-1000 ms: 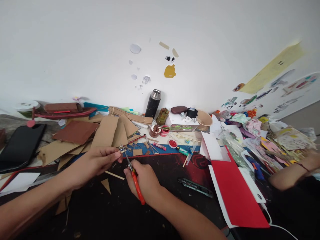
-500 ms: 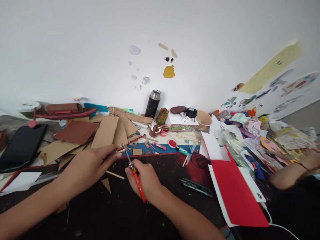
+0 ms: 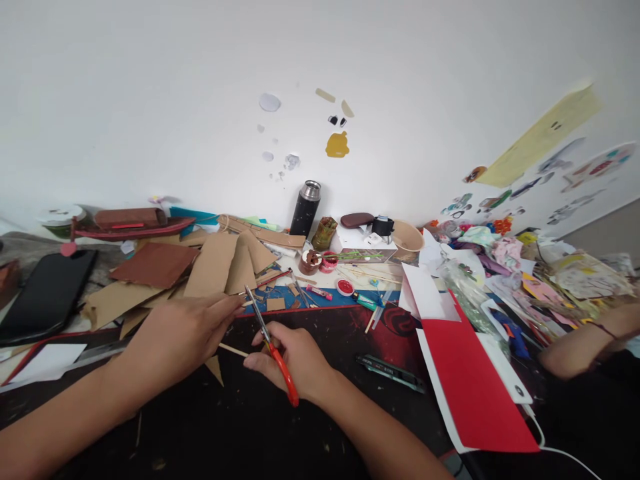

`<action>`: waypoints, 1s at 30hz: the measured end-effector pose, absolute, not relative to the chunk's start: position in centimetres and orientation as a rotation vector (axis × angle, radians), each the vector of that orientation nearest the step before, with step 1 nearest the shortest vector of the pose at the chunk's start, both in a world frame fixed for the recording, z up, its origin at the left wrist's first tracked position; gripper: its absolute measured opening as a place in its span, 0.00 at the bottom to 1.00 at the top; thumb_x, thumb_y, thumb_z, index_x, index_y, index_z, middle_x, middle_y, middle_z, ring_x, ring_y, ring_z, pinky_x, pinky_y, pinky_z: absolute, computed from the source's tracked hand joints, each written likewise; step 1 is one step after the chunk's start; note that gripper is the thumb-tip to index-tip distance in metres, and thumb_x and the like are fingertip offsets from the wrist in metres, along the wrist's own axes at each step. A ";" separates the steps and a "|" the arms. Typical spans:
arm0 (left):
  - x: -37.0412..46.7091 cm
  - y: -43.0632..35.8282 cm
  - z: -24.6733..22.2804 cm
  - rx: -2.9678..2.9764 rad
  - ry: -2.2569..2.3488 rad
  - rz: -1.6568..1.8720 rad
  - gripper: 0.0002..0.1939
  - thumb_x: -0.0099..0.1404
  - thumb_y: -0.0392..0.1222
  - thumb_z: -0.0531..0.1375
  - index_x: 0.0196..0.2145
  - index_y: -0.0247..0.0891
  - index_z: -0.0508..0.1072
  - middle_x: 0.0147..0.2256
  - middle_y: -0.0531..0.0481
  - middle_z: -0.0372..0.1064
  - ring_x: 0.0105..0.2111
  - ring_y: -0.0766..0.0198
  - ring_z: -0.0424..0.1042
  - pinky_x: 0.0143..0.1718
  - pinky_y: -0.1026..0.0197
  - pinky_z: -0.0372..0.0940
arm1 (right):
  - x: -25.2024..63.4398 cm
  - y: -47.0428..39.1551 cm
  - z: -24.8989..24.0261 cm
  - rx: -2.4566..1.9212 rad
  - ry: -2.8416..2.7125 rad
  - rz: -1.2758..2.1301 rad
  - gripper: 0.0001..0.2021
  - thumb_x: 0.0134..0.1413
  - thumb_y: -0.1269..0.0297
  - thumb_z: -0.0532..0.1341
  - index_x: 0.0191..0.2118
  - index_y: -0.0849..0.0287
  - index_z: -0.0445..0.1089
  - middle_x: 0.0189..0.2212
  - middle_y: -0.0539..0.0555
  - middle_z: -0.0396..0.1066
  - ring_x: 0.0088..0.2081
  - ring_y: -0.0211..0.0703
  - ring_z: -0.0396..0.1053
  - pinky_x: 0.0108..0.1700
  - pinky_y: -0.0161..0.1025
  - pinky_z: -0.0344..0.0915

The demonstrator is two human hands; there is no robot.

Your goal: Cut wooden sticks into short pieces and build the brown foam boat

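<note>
My right hand (image 3: pixel 295 360) is wrapped round the red-orange handles of a pair of scissors (image 3: pixel 284 373), whose metal blades point up and to the left. Close to the blade tips, my left hand (image 3: pixel 193 330) has its fingers pinched together on a small pale strip (image 3: pixel 247 304), mostly hidden by the fingers. Between the two hands a thin wooden stick (image 3: pixel 233 349) lies on the black mat, its right end by my right fingertips. A small cardboard triangle (image 3: pixel 215 369) lies under my left hand.
Cardboard pieces (image 3: pixel 213 263) are piled at the left beside a black phone (image 3: pixel 47 293). A dark flask (image 3: pixel 306 208) stands by the wall. On the right are a cutter (image 3: pixel 390 373), red paper (image 3: pixel 475 387), craft scraps and another person's forearm (image 3: pixel 580 340).
My left hand has turned more palm-down, its fingers closer together. My right hand and the scissors have shifted slightly right, and the thumb has come down beside the stick.
</note>
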State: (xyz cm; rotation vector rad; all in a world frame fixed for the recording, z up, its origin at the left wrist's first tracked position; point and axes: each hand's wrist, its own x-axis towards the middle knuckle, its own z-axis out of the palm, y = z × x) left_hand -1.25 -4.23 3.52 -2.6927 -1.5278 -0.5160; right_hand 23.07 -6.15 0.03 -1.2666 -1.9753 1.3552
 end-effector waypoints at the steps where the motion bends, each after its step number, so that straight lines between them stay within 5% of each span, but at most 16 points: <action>1: -1.3 -4.3 3.6 -2.701 -1.514 -0.500 0.21 0.76 0.41 0.47 0.43 0.42 0.82 0.32 0.41 0.82 0.27 0.48 0.80 0.25 0.54 0.63 | 23.2 -6.2 -0.1 -1.253 -1.959 1.402 0.22 0.59 0.42 0.73 0.48 0.53 0.76 0.30 0.47 0.77 0.28 0.39 0.72 0.34 0.33 0.64; 10: -0.8 -4.4 3.3 -2.820 -1.653 -0.618 0.23 0.80 0.52 0.48 0.39 0.44 0.81 0.31 0.45 0.82 0.27 0.51 0.80 0.28 0.56 0.64 | 23.8 -6.6 -0.6 -1.127 -1.844 1.602 0.26 0.55 0.42 0.75 0.52 0.52 0.75 0.40 0.54 0.84 0.42 0.50 0.84 0.44 0.39 0.74; 16: -0.7 -4.0 3.2 -2.759 -1.543 -0.557 0.18 0.75 0.44 0.51 0.39 0.44 0.82 0.32 0.43 0.82 0.28 0.52 0.80 0.28 0.57 0.65 | 23.2 -6.8 -1.0 -1.246 -1.734 1.618 0.26 0.58 0.39 0.72 0.49 0.55 0.75 0.29 0.49 0.77 0.25 0.40 0.75 0.28 0.33 0.69; 24: -1.0 -3.9 2.3 -2.728 -1.332 -0.645 0.21 0.75 0.36 0.49 0.45 0.40 0.82 0.34 0.42 0.82 0.30 0.53 0.81 0.31 0.56 0.69 | 22.2 -7.0 -0.7 -1.247 -1.654 1.627 0.24 0.61 0.39 0.69 0.42 0.57 0.74 0.23 0.46 0.71 0.19 0.35 0.68 0.21 0.30 0.63; 30: -1.2 -3.5 2.6 -2.753 -1.506 -0.593 0.24 0.79 0.49 0.49 0.37 0.41 0.83 0.31 0.41 0.82 0.27 0.52 0.79 0.27 0.57 0.66 | 21.5 -6.9 -1.2 -1.343 -1.691 1.545 0.16 0.70 0.47 0.64 0.37 0.55 0.70 0.20 0.44 0.68 0.17 0.34 0.65 0.22 0.30 0.61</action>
